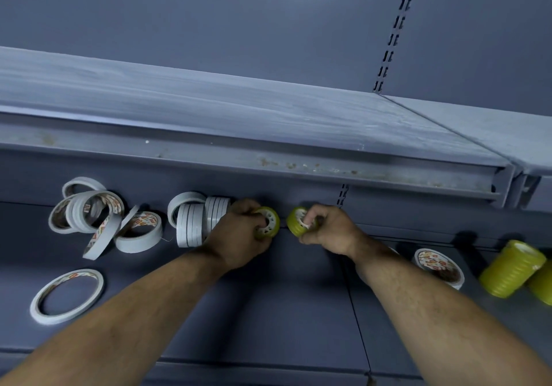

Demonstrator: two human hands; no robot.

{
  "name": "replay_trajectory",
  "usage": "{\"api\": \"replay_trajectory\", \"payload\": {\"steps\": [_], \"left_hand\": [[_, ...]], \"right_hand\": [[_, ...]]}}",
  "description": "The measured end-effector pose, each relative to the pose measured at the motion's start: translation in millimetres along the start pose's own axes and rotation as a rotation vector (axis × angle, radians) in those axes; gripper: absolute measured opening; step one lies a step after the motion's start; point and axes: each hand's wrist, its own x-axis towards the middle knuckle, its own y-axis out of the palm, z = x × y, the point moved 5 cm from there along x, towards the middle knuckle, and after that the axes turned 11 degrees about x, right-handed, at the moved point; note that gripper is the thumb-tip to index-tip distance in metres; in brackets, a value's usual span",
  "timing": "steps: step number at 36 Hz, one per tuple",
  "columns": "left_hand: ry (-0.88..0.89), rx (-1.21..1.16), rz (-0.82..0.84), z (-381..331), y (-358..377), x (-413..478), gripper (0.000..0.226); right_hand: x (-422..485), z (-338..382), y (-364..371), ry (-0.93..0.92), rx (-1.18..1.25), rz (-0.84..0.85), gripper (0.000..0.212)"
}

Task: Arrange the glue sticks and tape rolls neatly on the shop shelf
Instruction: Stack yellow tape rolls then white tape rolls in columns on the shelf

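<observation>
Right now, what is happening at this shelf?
A person is stocking tape on a shelf. The left hand grips one yellow-green tape roll and the right hand grips a second roll, near the back, beside a standing row of white rolls. Loose white rolls lie at left; a yellow stack lies far right.

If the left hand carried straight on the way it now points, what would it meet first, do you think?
Probably the shelf's back panel. The left hand, gripping a yellow tape roll, points up and right; the right hand holds a second roll close beside that line; depth unclear.
</observation>
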Motion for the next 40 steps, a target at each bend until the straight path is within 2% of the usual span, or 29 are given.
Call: {"api": "replay_trajectory", "payload": {"steps": [4,9,12,15,20,22,26,29,34,37,40], "left_hand": [[-0.024,-0.008,0.031,-3.3,-3.1,-0.5,0.016],[-0.041,-0.048,0.033,-17.3,0.4,-1.1,0.045],[-0.058,-0.057,0.068,-28.5,10.2,-4.6,0.038],[-0.086,-0.196,0.080,-38.8,24.1,-9.0,0.031],[-0.089,-0.271,0.113,-71.1,40.1,-11.5,0.028],[-0.076,-0.283,0.151,-87.6,45.2,-11.5,0.029],[-0.022,-0.319,0.221,-134.4,54.0,-9.8,0.031],[0.032,-0.335,0.211,-176.0,58.5,-9.3,0.025],[0.094,-0.328,0.177,-248.6,73.0,-13.2,0.028],[0.130,-0.338,0.147,-295.2,85.9,-15.3,0.029],[0.111,-0.288,0.157,-341.7,98.6,-19.0,0.029]], "right_hand": [[-9.2,1.1,-2.1,0.021,0.100,-0.038,0.027],[-33.3,-1.5,-2.2,0.136,0.366,-0.018,0.009],[-48.1,-8.1,-4.6,0.190,0.428,-0.032,0.003],[-62.9,-17.8,-10.0,0.237,0.486,-0.093,0.002],[-96.8,-30.7,-31.3,0.300,0.589,-0.224,0.023],[-110.4,-36.9,-43.2,0.309,0.578,-0.231,0.009],[-142.9,-52.5,-80.4,0.296,0.578,-0.290,0.010],[-166.9,-70.3,-110.4,0.316,0.562,-0.338,0.025],[-214.0,-102.1,-165.0,0.303,0.586,-0.393,0.014],[-244.2,-124.5,-202.3,0.294,0.597,-0.421,0.021],[-275.6,-145.6,-240.4,0.288,0.574,-0.429,0.009]]}}
